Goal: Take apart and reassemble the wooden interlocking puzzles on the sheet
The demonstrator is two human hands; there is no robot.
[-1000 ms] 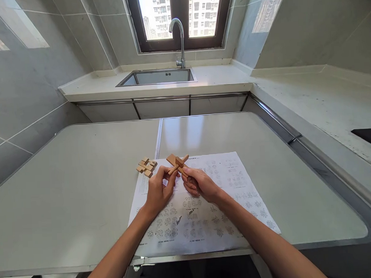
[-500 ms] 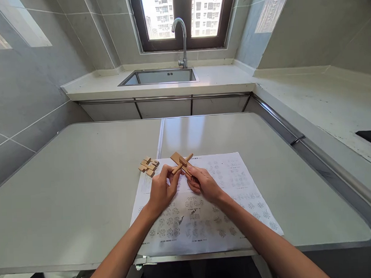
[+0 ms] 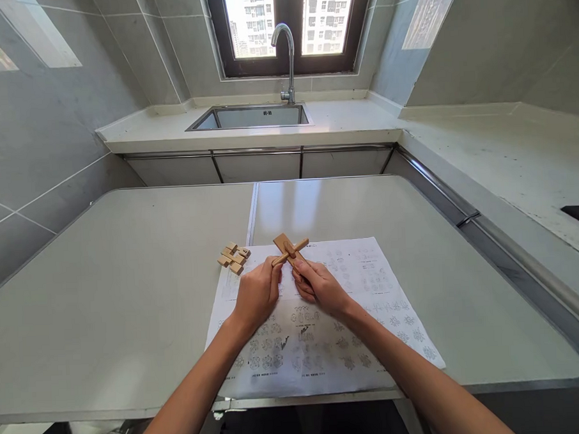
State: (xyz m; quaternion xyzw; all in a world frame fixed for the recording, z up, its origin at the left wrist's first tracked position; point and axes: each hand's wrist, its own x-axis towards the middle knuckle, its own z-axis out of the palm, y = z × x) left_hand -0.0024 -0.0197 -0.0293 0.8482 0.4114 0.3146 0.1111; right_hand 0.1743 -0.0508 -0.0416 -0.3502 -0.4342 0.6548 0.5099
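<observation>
Above the printed sheet, my right hand is closed on the lower end of a flat wooden puzzle piece. A thin wooden stick crosses that piece at a slant, and a short rounded peg sits where they meet. My left hand pinches the near end of the stick, its fingers closed. Just left of the hands, at the sheet's upper left corner, lies a cluster of interlocked wooden blocks. The fingertips hide how the pieces join.
The paper lies on a pale table with a seam down its far half. Beyond it is a counter with a sink and a tall faucet under a window. Another counter runs along the right.
My left fingers have closed more tightly round the stick's near end. The stick and flat piece have turned slightly and shifted a little to the right.
</observation>
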